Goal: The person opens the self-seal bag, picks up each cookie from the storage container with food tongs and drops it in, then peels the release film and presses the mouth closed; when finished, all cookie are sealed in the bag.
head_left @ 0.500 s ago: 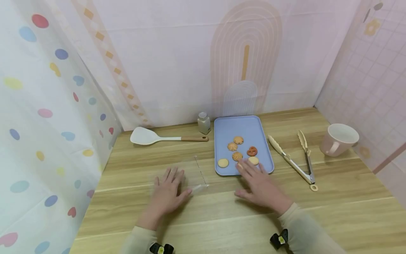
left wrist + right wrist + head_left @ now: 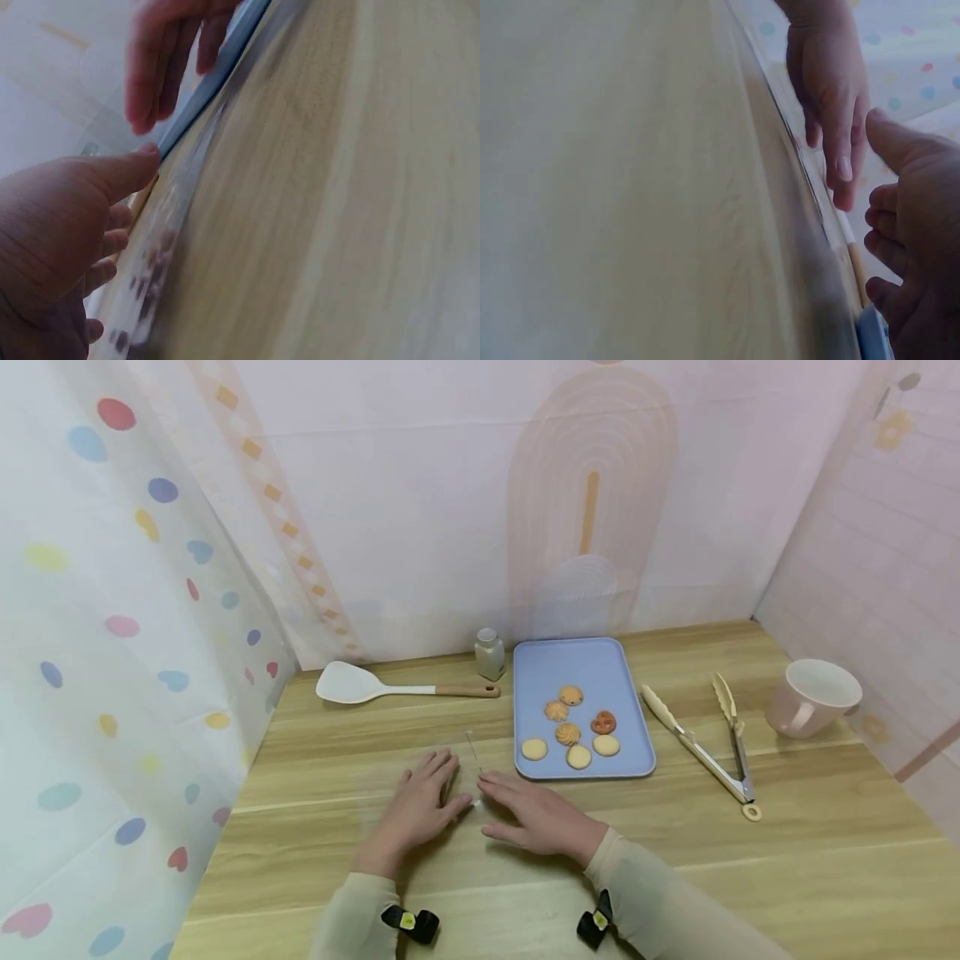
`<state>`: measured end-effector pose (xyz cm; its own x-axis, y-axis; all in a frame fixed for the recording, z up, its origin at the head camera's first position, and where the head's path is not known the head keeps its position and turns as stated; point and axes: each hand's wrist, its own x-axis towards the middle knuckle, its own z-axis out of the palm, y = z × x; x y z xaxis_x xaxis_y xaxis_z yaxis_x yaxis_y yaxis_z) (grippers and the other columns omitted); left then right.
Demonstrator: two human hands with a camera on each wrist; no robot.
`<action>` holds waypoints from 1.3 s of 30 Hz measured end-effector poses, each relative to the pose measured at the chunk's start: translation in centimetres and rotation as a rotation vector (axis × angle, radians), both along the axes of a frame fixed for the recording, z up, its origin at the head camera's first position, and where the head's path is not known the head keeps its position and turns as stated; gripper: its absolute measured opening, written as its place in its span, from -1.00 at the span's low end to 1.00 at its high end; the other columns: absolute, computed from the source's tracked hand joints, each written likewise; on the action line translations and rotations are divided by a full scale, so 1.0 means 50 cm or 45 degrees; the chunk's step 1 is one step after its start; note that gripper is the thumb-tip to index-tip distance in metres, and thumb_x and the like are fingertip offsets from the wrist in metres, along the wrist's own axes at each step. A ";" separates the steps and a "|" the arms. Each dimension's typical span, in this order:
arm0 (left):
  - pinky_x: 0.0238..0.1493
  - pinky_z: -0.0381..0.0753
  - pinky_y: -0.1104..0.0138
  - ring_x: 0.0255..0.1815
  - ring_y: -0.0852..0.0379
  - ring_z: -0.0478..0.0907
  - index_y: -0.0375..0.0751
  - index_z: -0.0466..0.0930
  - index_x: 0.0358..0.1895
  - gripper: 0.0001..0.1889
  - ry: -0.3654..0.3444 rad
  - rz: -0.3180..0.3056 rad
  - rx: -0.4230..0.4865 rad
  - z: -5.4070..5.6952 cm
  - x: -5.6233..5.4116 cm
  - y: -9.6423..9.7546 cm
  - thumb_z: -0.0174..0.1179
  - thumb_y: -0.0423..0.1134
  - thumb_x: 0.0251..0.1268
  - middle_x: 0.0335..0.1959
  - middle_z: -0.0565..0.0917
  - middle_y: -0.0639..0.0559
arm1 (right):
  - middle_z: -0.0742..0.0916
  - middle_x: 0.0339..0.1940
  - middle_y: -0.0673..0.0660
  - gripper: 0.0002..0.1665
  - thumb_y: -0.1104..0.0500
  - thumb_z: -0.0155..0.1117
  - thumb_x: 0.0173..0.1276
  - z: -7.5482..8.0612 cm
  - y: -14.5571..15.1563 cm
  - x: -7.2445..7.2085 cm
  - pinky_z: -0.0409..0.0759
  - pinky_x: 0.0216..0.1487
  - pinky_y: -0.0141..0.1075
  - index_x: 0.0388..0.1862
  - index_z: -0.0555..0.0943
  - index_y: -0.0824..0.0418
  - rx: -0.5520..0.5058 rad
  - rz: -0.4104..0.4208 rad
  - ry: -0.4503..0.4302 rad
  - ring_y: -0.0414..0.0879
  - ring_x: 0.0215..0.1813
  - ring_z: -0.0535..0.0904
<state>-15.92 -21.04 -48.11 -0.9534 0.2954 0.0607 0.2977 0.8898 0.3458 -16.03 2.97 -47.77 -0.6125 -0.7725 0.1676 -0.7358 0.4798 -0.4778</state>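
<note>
A clear plastic bag (image 2: 471,747) lies flat on the wooden table, hard to make out apart from its right edge. Over it is my left hand (image 2: 420,806), fingers extended and the thumb pointing right. My right hand (image 2: 543,814) is at the bag's right edge, also with extended fingers. Both hands appear just above the bag; whether any fingertip touches it I cannot tell. In the left wrist view the bag (image 2: 161,255) stands slightly off the wood, seen edge-on. Neither hand grips anything.
Behind the right hand is a blue tray (image 2: 573,660) bearing several cookies (image 2: 567,734). A white spatula (image 2: 348,683) and a small glass jar (image 2: 490,655) are at the back. Tongs (image 2: 708,758) and a pink mug (image 2: 813,697) stand to the right.
My right hand has moved left, from the tray's front edge to the bag's right edge, uncovering a cookie. The left hand has shifted slightly right over the bag.
</note>
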 end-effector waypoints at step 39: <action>0.25 0.21 -0.26 0.26 -0.10 0.45 -0.11 0.76 -0.13 -0.82 0.307 0.058 0.222 -0.039 0.011 0.003 0.34 -0.28 0.19 0.11 0.63 -0.06 | 0.29 0.49 0.12 -0.30 -0.12 0.04 0.49 -0.029 -0.010 -0.030 0.13 0.46 -0.14 0.43 0.29 0.25 0.056 -0.007 -0.120 -0.02 0.52 0.07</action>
<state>-15.36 -20.90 -50.06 -0.9174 0.2179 0.3330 0.3509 0.8375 0.4189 -17.53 2.47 -49.20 -0.6283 -0.7744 0.0746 -0.6857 0.5059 -0.5233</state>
